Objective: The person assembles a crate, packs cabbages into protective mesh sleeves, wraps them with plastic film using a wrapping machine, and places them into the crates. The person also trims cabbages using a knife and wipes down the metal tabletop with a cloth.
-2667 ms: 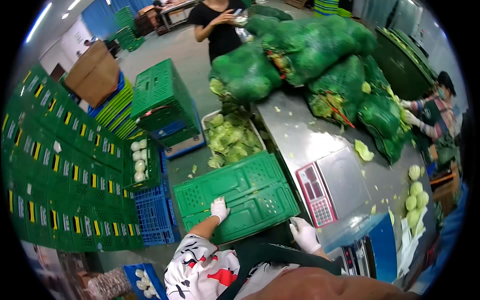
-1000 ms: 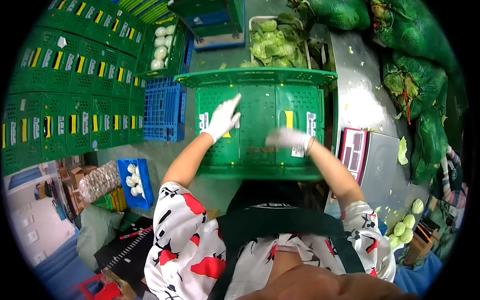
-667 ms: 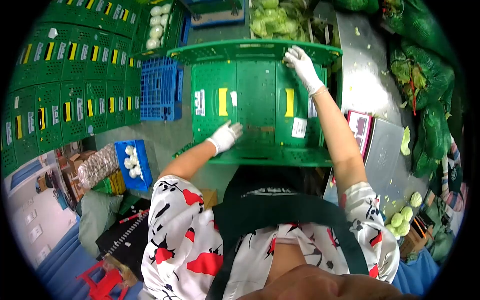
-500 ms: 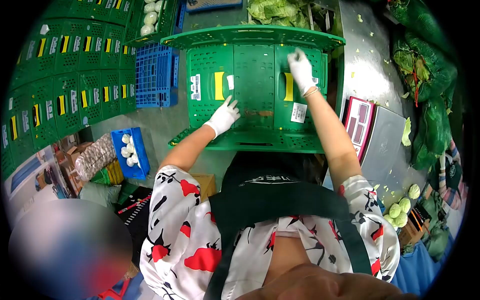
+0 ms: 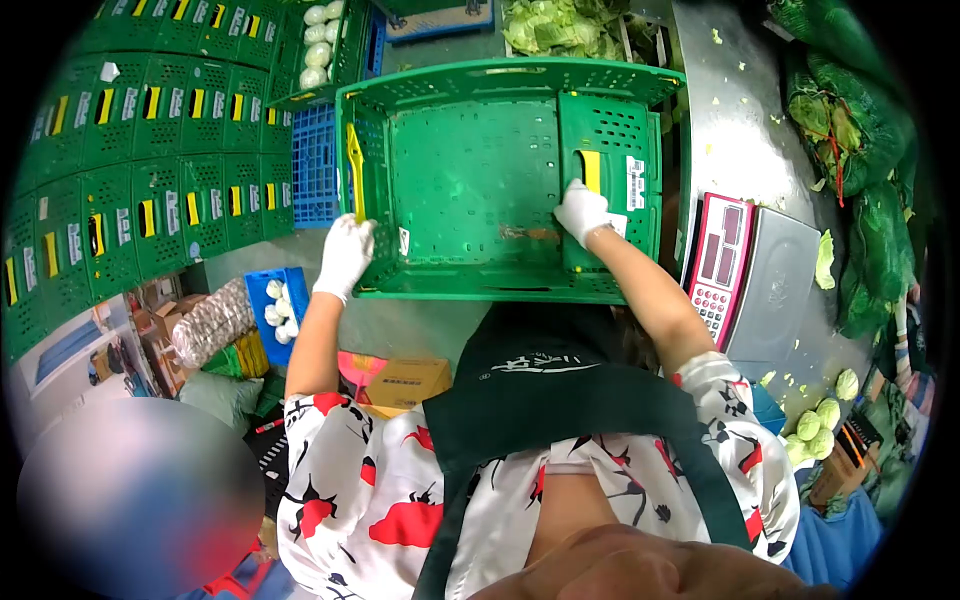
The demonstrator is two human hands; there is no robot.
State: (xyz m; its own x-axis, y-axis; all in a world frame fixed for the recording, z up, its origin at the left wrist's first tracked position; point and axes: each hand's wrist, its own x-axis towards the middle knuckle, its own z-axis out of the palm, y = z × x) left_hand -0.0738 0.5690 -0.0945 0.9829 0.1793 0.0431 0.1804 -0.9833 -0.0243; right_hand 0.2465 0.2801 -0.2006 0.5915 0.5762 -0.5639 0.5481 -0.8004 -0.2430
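Green crate (image 5: 470,165) sits ctr, just in front of our apron (image 5: 560,405): L end wall (image 5: 371,175) up, R end panel (image 5: 625,125) flat inside. Our gloved L hand (image 5: 346,256) is at L wall's rim, can't tell if gripping; our R hand (image 5: 582,212), fingers curled, is at R panel's yellow handle (image 5: 592,168), grip unclear. Scale (image 5: 765,285) on metal table (image 5: 735,130) to R, blue crate (image 5: 314,165) L.

On the table (image 5: 740,110) there are a scale (image 5: 770,290), one leaf (image 5: 824,262) (pale green, just beside the scale), some cabbages (image 5: 822,442) and sacks (image 5: 882,225). On the floor (image 5: 405,330), as far as I can see, stands a carton (image 5: 412,382).
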